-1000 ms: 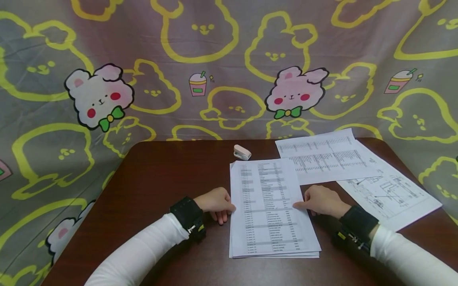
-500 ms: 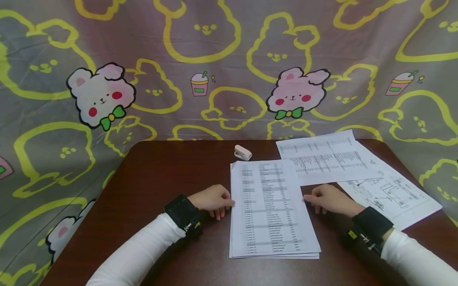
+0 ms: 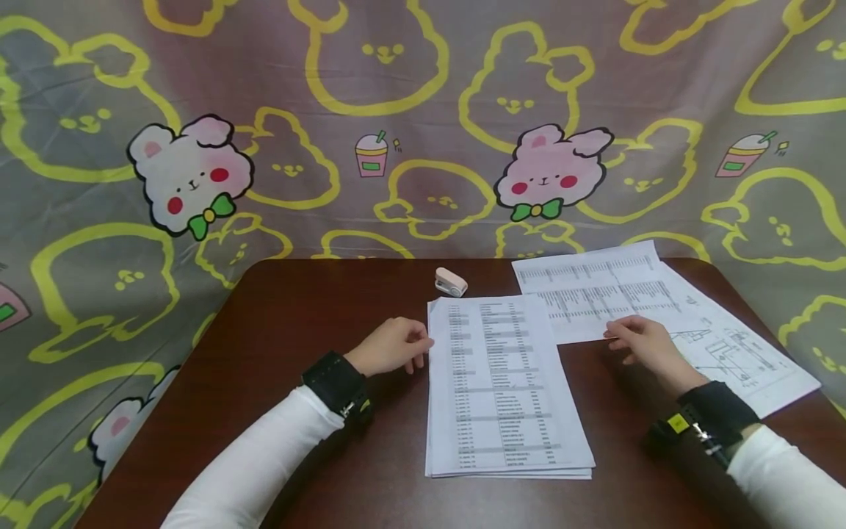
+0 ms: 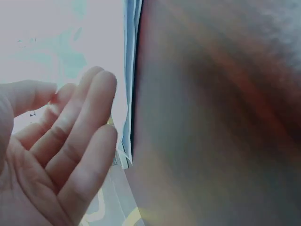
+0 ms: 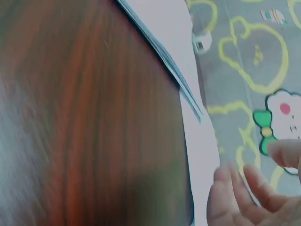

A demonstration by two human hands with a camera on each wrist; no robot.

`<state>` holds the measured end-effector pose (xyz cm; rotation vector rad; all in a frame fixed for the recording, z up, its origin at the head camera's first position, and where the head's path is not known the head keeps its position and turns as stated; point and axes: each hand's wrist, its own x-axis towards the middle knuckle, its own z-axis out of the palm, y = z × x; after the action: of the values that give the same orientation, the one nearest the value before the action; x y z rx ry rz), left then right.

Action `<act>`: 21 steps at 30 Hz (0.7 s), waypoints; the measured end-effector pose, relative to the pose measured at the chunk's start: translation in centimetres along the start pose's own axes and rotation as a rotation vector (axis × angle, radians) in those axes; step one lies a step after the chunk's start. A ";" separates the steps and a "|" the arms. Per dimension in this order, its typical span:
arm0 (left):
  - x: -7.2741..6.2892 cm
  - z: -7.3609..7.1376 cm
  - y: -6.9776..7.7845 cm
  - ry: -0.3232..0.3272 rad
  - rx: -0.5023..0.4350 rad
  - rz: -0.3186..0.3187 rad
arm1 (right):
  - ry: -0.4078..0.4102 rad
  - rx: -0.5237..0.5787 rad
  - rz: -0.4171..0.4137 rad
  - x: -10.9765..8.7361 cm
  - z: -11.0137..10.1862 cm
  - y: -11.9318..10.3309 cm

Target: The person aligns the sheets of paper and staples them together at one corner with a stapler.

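A stack of printed paper sheets [image 3: 505, 397] lies on the table in the middle, its edges slightly uneven at the bottom. My left hand [image 3: 394, 345] is at the left edge of the stack, fingertips right at the paper. In the left wrist view its fingers [image 4: 87, 113] are loosely bent, with nothing held. My right hand [image 3: 651, 349] is apart from the stack, by the lower edge of a printed sheet [image 3: 595, 294] at the back right. In the right wrist view, relaxed fingers [image 5: 223, 197] and the thumb stand apart and hold nothing.
A line-drawing sheet [image 3: 747, 360] lies partly under the back printed sheet. Behind the stack sits a small pale pink stapler-like thing [image 3: 451, 282]. The dark wooden table [image 3: 297, 316] ends at a patterned curtain [image 3: 410, 88].
My right hand has left the right edge of the stack and moved right and away from me, toward the back sheet. My left hand has slid farther up along the left edge.
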<state>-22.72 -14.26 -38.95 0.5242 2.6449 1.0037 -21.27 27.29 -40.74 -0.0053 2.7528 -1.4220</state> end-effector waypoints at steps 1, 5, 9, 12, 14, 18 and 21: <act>0.2 0.0 0.1 0.015 0.005 0.012 | 0.035 -0.028 0.004 0.1 -0.3 0.2; 1.0 0.0 0.5 0.052 0.023 0.049 | 0.140 -0.139 0.030 0.6 -1.9 1.0; 1.7 -0.1 1.3 0.068 0.039 0.064 | 0.176 -0.255 0.028 1.4 -3.3 2.1; 2.2 -0.1 1.8 0.076 0.048 0.074 | 0.179 -0.331 0.043 1.8 -4.1 3.2; 2.5 0.0 2.2 0.081 0.056 0.085 | 0.177 -0.360 0.066 1.9 -4.6 3.7; 3.1 0.3 2.8 0.085 0.066 0.104 | 0.164 -0.376 0.142 2.1 -5.5 4.8; 3.6 0.5 3.1 0.082 0.084 0.125 | 0.140 -0.382 0.217 2.1 -6.2 5.3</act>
<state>-25.05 -10.24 -37.62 0.6886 2.7657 0.9715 -23.55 35.36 -41.55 0.3798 2.9787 -0.8629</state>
